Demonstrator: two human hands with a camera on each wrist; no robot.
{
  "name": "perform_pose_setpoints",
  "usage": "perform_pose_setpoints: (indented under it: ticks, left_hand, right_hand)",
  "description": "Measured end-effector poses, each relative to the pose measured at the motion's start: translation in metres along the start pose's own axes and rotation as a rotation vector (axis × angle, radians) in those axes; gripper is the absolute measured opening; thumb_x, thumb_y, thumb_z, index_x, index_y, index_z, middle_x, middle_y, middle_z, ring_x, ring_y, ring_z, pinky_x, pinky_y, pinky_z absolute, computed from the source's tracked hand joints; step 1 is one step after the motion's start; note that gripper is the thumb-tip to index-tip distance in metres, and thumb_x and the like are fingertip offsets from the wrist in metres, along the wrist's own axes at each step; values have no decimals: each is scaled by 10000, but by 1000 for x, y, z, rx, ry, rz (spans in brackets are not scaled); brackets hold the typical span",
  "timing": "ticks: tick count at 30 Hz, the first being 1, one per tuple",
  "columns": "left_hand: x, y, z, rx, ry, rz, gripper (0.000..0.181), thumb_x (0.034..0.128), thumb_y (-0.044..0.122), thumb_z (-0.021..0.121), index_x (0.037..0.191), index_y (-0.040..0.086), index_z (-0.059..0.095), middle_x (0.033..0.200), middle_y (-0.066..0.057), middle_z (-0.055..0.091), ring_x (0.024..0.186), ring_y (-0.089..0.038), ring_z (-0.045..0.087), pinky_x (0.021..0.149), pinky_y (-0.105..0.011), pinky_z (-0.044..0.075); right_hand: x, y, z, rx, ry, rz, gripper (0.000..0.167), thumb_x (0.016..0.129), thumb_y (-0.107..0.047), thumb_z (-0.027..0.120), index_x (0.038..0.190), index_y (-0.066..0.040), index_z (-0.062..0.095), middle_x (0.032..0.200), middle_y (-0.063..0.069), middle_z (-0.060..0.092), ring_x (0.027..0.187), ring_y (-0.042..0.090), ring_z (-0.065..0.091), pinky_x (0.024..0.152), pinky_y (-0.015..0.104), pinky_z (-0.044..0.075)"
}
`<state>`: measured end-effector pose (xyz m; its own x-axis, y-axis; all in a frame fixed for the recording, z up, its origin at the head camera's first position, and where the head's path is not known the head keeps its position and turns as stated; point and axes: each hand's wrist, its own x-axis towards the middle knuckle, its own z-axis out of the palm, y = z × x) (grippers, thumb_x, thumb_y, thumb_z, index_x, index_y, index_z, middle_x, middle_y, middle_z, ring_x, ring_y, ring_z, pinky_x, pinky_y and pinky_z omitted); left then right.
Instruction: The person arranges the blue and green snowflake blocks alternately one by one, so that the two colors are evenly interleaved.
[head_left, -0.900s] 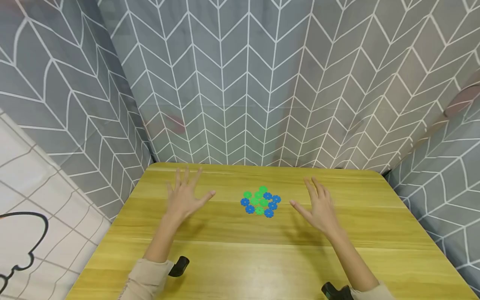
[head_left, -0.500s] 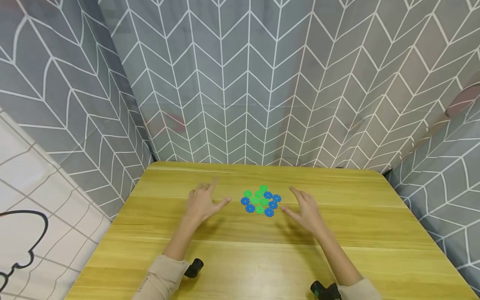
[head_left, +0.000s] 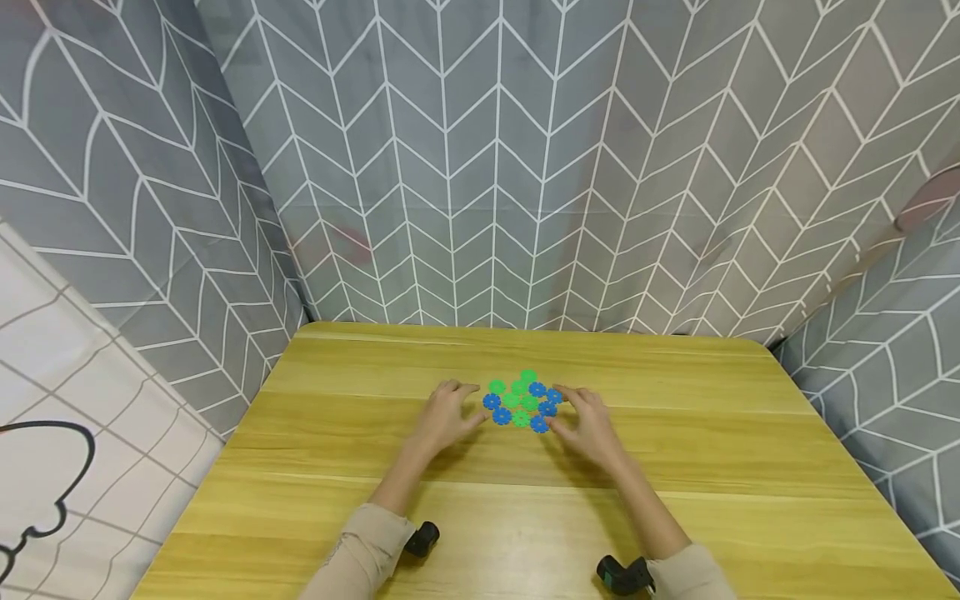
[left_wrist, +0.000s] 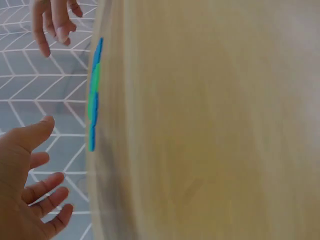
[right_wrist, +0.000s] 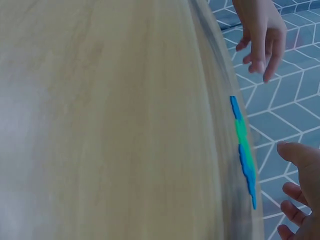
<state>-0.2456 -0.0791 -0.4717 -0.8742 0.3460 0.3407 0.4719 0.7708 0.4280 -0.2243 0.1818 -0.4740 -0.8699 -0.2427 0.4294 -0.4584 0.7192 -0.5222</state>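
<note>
Several flat, notched discs lie in a cluster on the wooden table, some green [head_left: 521,418] and some blue [head_left: 502,416]. My left hand [head_left: 444,419] is at the cluster's left side, thumb and fingers spread apart, holding nothing. At the right side, my right hand [head_left: 590,423] has its fingertips beside the blue discs; whether they touch is hard to tell. The left wrist view shows the left hand [left_wrist: 25,185] with loosely bent fingers, the discs [left_wrist: 95,95] edge-on beyond it. In the right wrist view, the right hand [right_wrist: 302,185] is likewise relaxed, near the discs [right_wrist: 243,150].
The wooden table [head_left: 510,517] stretches beneath both arms. Behind it hangs a grey curtain [head_left: 465,167] with white zigzag lines, and a white patterned surface [head_left: 90,417] stands at the left. Dark wrist cameras are strapped by both sleeves.
Both hands have moved inward from either side to the discs, the left one going right and the right one going left. Their fingers are less spread. The discs look unmoved.
</note>
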Motion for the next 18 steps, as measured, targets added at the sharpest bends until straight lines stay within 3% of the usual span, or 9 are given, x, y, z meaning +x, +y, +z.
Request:
perform_pose_setpoints:
  ticks: [6, 11, 18]
  left_hand:
    - [6, 4, 16, -24, -44, 50, 438, 784, 318, 761, 1112, 41, 676, 1005, -117, 616, 922, -250, 567, 793, -361, 509]
    - [10, 7, 23, -11, -46, 78, 434, 760, 325, 779, 1076, 41, 693, 971, -90, 608, 891, -220, 559, 782, -337, 500]
    - [13, 7, 30, -15, -82, 69, 422, 747, 318, 792, 1063, 50, 708, 980, -88, 594, 927, -233, 561, 824, -352, 493]
  right_hand:
    - [3, -3, 12, -18, -30, 33, 501, 773, -207, 774, 1211, -23, 615, 1071, 178, 607, 1049, 403, 490, 883, 619, 312]
    - [7, -6, 18, -37, -58, 35, 459, 775, -230, 769, 1188, -73, 643, 1042, 143, 592, 1011, 362, 484, 851, 568, 305]
    - [9, -7, 26, -54, -137, 52, 402, 786, -283, 750, 1135, -95, 678, 1071, 142, 571, 1004, 334, 448, 822, 518, 283]
